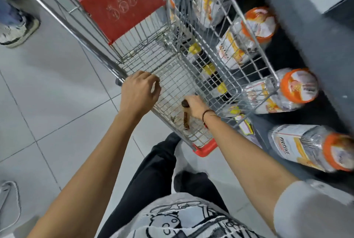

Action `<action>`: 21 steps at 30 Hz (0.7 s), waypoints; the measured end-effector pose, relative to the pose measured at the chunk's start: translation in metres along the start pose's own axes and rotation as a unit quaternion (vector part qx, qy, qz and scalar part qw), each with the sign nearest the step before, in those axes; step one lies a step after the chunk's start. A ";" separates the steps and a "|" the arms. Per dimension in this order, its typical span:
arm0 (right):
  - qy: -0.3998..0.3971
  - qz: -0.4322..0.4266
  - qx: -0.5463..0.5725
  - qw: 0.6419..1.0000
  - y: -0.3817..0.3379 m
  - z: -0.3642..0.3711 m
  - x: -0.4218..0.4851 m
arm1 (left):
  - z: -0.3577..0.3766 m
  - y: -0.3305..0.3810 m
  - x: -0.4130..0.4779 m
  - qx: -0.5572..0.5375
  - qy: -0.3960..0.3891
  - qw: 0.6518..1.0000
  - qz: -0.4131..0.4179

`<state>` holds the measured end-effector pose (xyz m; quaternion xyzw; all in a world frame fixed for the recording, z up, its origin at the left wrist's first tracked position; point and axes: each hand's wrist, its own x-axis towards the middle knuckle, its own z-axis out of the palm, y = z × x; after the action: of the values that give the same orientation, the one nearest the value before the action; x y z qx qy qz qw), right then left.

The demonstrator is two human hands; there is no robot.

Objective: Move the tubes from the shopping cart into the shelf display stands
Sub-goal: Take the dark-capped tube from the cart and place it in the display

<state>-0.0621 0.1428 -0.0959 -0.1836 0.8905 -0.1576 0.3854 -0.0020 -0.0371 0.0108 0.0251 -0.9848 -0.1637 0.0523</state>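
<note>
A wire shopping cart (145, 49) with a red child-seat flap stands in front of me, its basket floor nearly bare. My right hand (195, 106) reaches down inside the basket and is closed on a dark brown tube (185, 120) that hangs below the fist. My left hand (138, 92) rests on the cart's left rim, fingers curled over the wire. No other tubes show clearly in the basket. The display stands are not in view.
A dark low shelf (306, 49) runs along the right, holding clear plastic jars with orange lids (295, 88) lying on their sides. Yellow-capped items (208, 69) show through the cart's wire. Another person's shoe (17, 30) stands at far left on the grey tile floor.
</note>
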 end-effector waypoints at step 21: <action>0.461 0.055 0.079 0.882 0.043 -0.209 -0.330 | -0.030 0.225 0.068 -0.184 -0.012 0.946 0.267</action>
<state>-0.0165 0.3580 0.2295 -0.0099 0.9610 -0.2723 -0.0473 -0.0736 0.1612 0.1184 -0.2510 -0.9088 -0.3219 0.0861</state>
